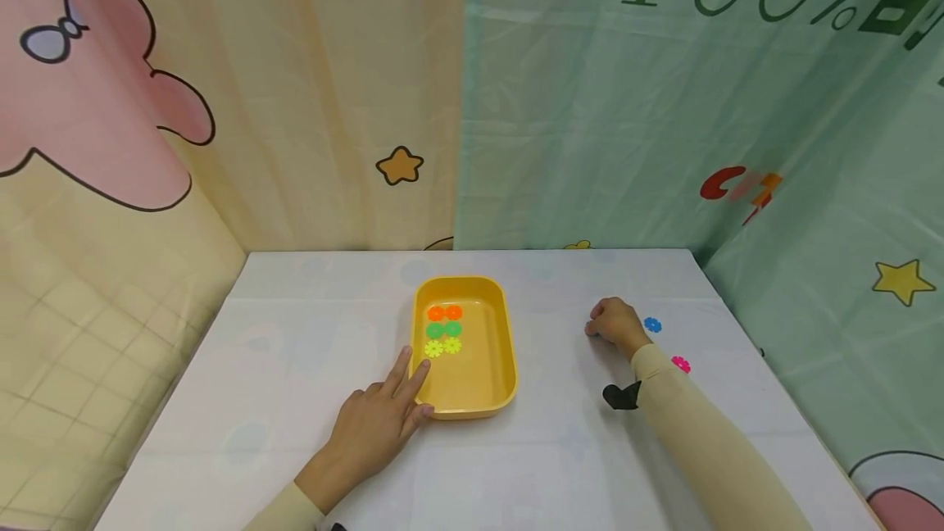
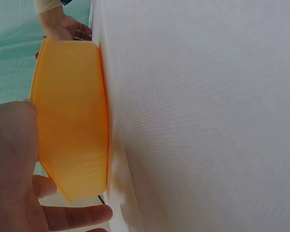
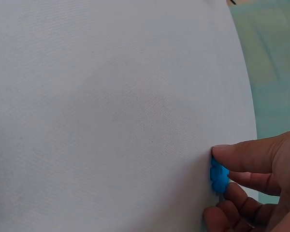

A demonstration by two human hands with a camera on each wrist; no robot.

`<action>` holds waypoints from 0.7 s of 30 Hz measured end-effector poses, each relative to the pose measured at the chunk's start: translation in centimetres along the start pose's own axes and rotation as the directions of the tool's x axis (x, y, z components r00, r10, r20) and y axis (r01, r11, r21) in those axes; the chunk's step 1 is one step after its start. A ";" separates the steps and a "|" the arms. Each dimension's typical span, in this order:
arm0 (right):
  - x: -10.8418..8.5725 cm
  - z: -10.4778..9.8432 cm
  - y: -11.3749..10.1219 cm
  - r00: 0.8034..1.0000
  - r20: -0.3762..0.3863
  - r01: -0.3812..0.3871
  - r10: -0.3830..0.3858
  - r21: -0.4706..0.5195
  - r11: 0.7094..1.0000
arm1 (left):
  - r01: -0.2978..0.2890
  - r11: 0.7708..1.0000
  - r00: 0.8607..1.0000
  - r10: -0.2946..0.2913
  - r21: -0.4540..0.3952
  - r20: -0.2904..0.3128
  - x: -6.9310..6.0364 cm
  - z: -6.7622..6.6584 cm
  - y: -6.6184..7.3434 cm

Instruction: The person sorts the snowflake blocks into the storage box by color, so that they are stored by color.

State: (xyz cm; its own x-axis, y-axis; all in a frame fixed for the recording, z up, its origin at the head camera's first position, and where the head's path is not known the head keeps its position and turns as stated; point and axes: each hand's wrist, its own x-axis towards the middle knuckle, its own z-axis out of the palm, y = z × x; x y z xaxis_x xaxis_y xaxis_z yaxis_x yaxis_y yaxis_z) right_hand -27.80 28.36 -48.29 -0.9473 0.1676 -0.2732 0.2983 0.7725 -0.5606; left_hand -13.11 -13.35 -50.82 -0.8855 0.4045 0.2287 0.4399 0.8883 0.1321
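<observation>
A yellow tray [image 1: 472, 388] stands on the table, holding pairs of orange [image 1: 436, 313], green [image 1: 434, 330] and yellow-green flower-shaped pieces [image 1: 452, 345] in rows on its left side. My left hand [image 1: 374, 424] rests on the tray's near left rim, fingers spread and mostly straight; the left wrist view shows the tray's outer wall [image 2: 70, 125] beside it. To the right of the tray, my right hand [image 1: 618, 324] pinches a blue flower-shaped piece [image 3: 219, 176] between thumb and fingers, close to the tabletop. The head view hides this piece.
Another blue flower-shaped piece [image 1: 652, 324] lies just right of my right hand. A pink one [image 1: 681, 364] is beside the right sleeve, partly covered by it. White cloth covers the table [image 1: 258, 351]; printed curtains [image 1: 339, 105] hang behind and at both sides.
</observation>
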 end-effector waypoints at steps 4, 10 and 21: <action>0.0 -0.2 0.1 1.000 -0.002 0.008 -0.008 -0.008 1.000 | -0.003 1.000 1.000 0.003 0.002 -0.008 0.0 0.0 0.1; 0.1 -0.2 0.2 1.000 0.004 0.017 -0.017 0.014 1.000 | -0.004 1.000 1.000 0.004 0.002 -0.017 0.0 0.0 0.1; -0.1 -0.4 0.0 0.999 0.019 0.036 -0.039 0.138 0.990 | 0.000 1.000 1.000 0.000 0.002 -0.014 -0.1 0.0 0.2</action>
State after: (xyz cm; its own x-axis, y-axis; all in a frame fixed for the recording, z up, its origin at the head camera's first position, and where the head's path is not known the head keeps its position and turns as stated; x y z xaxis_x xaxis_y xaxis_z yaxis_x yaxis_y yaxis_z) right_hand -27.80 28.61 -47.95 -0.9558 0.1257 -0.2657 0.2773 0.6858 -0.6729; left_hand -12.98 -13.20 -50.80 -0.8832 0.4017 0.2419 0.4398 0.8886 0.1300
